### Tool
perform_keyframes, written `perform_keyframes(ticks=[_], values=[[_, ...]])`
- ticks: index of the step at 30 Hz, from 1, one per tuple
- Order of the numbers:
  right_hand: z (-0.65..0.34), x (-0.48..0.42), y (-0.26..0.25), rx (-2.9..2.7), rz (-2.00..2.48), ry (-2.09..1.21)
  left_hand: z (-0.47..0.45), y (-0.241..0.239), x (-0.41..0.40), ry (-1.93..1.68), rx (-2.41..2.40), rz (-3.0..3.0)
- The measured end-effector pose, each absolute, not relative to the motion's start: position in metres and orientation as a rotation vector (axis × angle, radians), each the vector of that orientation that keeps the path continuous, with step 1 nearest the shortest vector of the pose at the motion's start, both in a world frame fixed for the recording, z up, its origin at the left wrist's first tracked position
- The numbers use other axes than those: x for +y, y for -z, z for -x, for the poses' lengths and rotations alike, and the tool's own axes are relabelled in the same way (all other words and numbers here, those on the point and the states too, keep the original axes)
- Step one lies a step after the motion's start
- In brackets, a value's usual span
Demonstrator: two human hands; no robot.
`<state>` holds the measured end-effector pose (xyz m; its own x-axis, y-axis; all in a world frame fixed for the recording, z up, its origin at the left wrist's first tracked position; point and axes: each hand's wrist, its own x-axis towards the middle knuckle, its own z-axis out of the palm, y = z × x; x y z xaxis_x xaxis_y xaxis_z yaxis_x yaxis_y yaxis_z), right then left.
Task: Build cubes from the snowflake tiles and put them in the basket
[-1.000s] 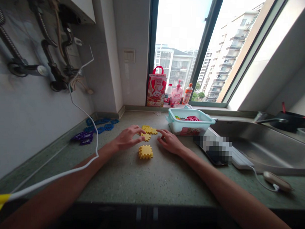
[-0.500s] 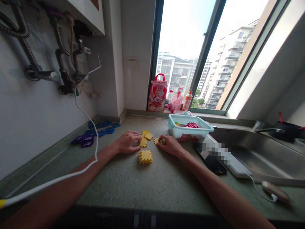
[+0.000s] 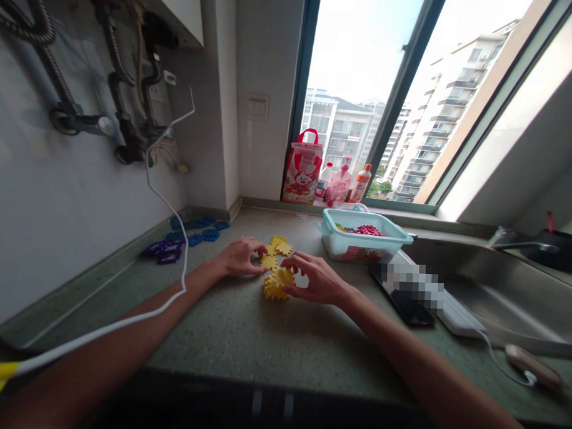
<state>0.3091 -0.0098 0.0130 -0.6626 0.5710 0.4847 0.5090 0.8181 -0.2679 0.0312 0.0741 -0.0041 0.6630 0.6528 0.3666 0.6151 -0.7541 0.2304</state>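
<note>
Several yellow toothed plastic tiles (image 3: 276,247) lie on the speckled green counter (image 3: 272,339). My right hand (image 3: 312,279) pinches one yellow tile (image 3: 284,277) and holds it against the yellow tile stack (image 3: 271,289) lying flat in front. My left hand (image 3: 240,258) rests on the counter with its fingers curled onto another yellow tile (image 3: 268,262). Both forearms reach in from the bottom of the view.
A teal box (image 3: 360,239) of red and mixed pieces stands behind my right hand. Blue and purple tiles (image 3: 182,241) lie by the left wall. A phone (image 3: 402,300) and white cable (image 3: 123,321) lie nearby; a sink (image 3: 490,284) is at the right.
My right hand picked up a yellow tile and drew it back onto the near yellow stack. My left hand closed its fingers on a tile beside it.
</note>
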Motion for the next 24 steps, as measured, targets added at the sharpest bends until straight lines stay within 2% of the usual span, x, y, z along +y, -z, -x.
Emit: perform_keyframes(ticks=[7,12,17,24], values=[[-0.306,-0.006,-0.007,-2.466,0.804,-0.158,-0.030,-0.003,0.072,-0.891,1.030,-2.657],[-0.318,0.017,0.007,-2.249,0.995,-0.267,-0.035,-0.018,0.055,-1.072,0.837,-2.540],[-0.322,0.048,0.029,-2.343,1.278,-0.082,-0.045,-0.025,0.036,-0.967,0.509,-2.667],[-0.316,0.056,0.032,-2.343,1.311,0.013,-0.043,-0.018,0.042,-0.832,0.513,-2.739]])
